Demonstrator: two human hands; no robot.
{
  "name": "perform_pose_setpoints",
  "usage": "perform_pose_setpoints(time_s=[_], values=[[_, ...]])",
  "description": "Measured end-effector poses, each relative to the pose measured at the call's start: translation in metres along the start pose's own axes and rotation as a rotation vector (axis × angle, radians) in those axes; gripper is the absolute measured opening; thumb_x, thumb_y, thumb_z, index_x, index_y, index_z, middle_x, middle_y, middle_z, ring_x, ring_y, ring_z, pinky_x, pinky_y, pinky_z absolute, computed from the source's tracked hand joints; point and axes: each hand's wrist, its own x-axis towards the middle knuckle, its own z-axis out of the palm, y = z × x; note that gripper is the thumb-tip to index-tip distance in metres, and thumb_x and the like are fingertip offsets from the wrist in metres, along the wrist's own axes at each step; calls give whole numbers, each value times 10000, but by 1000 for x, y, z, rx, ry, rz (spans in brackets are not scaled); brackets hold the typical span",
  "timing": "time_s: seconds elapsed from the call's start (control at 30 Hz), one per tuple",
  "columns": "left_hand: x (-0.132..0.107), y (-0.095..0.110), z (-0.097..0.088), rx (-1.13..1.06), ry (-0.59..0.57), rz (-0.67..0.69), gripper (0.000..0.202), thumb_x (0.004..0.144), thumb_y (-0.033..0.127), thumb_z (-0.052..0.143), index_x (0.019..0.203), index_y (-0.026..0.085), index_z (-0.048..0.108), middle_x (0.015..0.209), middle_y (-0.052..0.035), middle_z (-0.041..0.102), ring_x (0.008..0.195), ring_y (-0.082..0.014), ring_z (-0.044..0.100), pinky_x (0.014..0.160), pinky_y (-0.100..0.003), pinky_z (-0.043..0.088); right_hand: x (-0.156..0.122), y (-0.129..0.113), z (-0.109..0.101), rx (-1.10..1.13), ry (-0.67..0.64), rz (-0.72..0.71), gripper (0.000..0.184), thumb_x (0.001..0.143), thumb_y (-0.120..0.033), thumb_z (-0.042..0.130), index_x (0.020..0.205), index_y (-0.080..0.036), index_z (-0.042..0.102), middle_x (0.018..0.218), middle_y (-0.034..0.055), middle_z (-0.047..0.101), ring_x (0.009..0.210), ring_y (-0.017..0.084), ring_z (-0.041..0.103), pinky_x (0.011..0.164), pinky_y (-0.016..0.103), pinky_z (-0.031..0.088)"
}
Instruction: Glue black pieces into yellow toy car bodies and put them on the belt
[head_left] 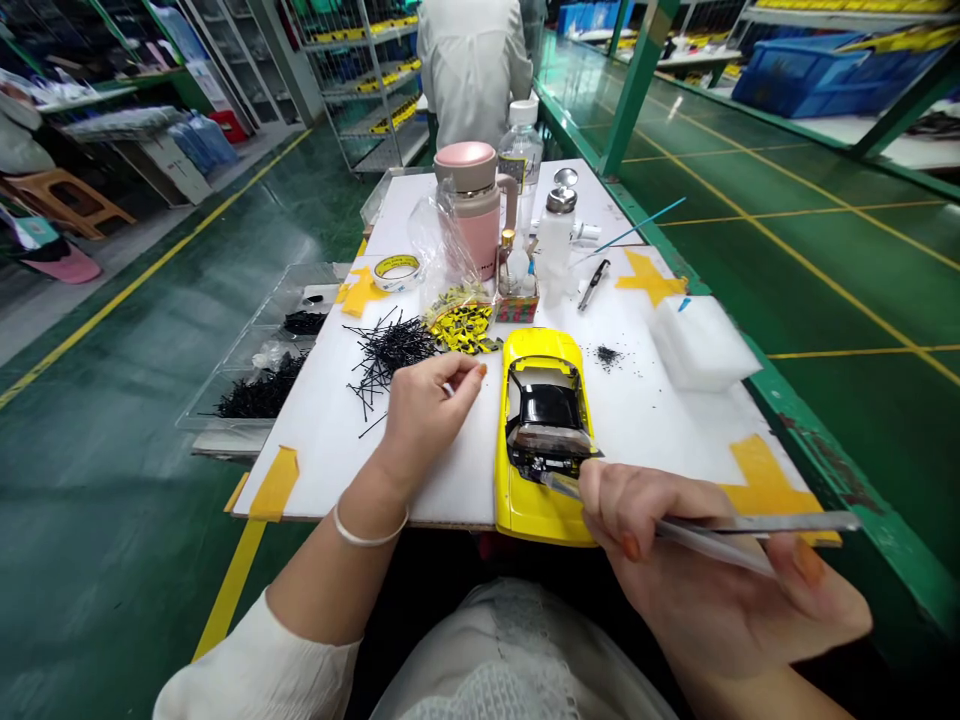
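A yellow model car body lies on the white work board, its black interior facing up. My right hand is closed around metal tweezers, whose tips rest at the car's near end. My left hand rests on the board just left of the car, fingers pinched on something small and pale that I cannot make out. Beyond the left hand lies a pile of thin black pins and a heap of small yellow parts spilling from a clear bag.
A pink flask, water bottle, dispenser bottle, tape roll, pen and white foam block stand on the board. Clear trays with black parts sit left. A person in white stands beyond.
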Motion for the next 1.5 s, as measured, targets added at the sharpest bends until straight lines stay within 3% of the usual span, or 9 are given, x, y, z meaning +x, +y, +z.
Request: perform_pose_setpoints(time_s=[0.1,0.2,0.37,0.67,0.77,0.87,0.97,1.07,1.5], values=[[-7,0,-29,219,-22,-33,75,860,164,680,882,198,742,872,-35,733,758,-193,646,709,-315,422,0,-2,-1,-8,-3,17,564,910,-679,458,748,-189,685,599,29,473,593,203,419,641,409,322],[-23,-8,-56,653,-122,-134,76,874,208,698,950,206,699,923,-38,719,780,-233,655,678,-340,399,0,-2,-2,-12,-15,33,588,907,-710,450,754,-190,680,598,27,476,600,203,419,639,404,320],[-48,-30,-71,860,-245,-229,135,929,281,657,1037,200,664,1029,-58,712,881,-277,689,705,-363,438,1,-10,-6,-13,18,30,579,907,-696,429,734,-196,665,582,22,468,588,204,434,622,408,326],[-50,-38,-66,847,-275,-249,159,979,275,478,919,239,621,938,-56,711,869,-291,687,648,-360,395,-7,-38,-29,-87,177,10,596,895,-706,377,689,-221,655,508,12,341,522,186,342,546,386,232],[-50,-42,-68,713,-182,-307,180,956,307,512,1019,262,674,890,-27,750,786,-267,691,662,-353,421,-6,-36,-28,-56,173,36,570,890,-700,424,682,-224,657,511,5,365,533,187,357,542,382,248],[-51,-43,-66,533,-30,-259,274,944,305,539,1148,272,720,1030,-27,781,898,-246,720,782,-340,487,-3,-34,-26,-36,189,60,558,894,-681,438,670,-218,656,513,-2,356,543,189,364,533,378,259],[-49,-39,-60,411,66,-198,267,947,296,560,1119,261,760,1087,-30,783,937,-219,722,834,-318,511,-2,-34,-27,-35,198,86,569,887,-691,451,663,-212,659,516,-5,352,545,186,360,528,374,256],[-46,-32,-53,336,129,-174,236,944,282,593,1087,260,779,1047,-15,789,876,-186,719,777,-287,526,-1,-34,-29,-44,205,116,577,883,-703,469,649,-209,655,515,-5,354,545,184,367,527,369,256],[-34,-10,-18,118,188,-108,203,960,237,613,1076,220,778,1042,-40,770,913,-160,697,651,-240,518,8,-43,-29,-115,95,126,594,897,-695,468,664,-193,683,515,27,464,519,196,422,528,381,309]])
